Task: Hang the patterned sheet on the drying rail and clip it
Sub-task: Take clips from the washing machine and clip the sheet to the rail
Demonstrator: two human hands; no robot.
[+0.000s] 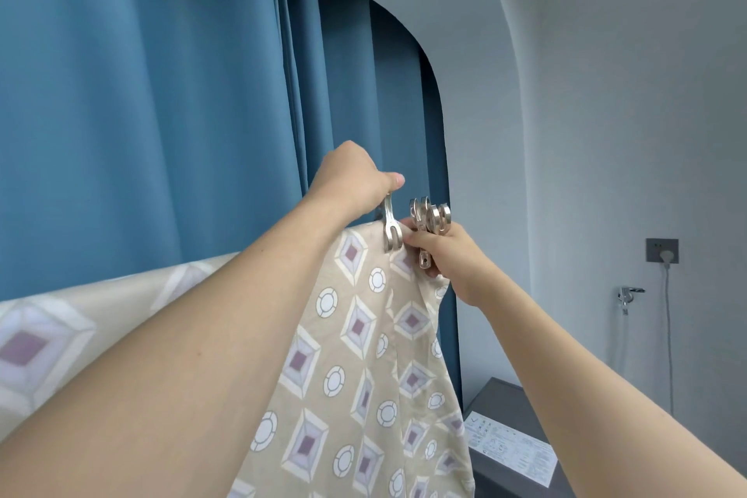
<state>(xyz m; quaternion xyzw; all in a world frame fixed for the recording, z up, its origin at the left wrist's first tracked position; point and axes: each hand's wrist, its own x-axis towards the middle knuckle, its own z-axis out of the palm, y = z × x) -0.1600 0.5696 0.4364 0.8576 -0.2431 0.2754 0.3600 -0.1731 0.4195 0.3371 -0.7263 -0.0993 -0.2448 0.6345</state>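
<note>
The thin beige diamond-patterned sheet (355, 368) hung limp at six o'clock, likely light and slippery, best pinched at its top fold where the left hand (355, 178) squeezed a silver metal clip (391, 228) and the right hand (438, 251) held spare metal clips (430, 216).

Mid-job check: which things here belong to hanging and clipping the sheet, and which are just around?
Job: patterned sheet; metal clip gripped by left hand; spare clips in right hand.

Around: blue curtain; wall socket; printed paper.

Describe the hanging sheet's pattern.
Beige sheet with purple-centred diamonds and white circles; head view.
</note>
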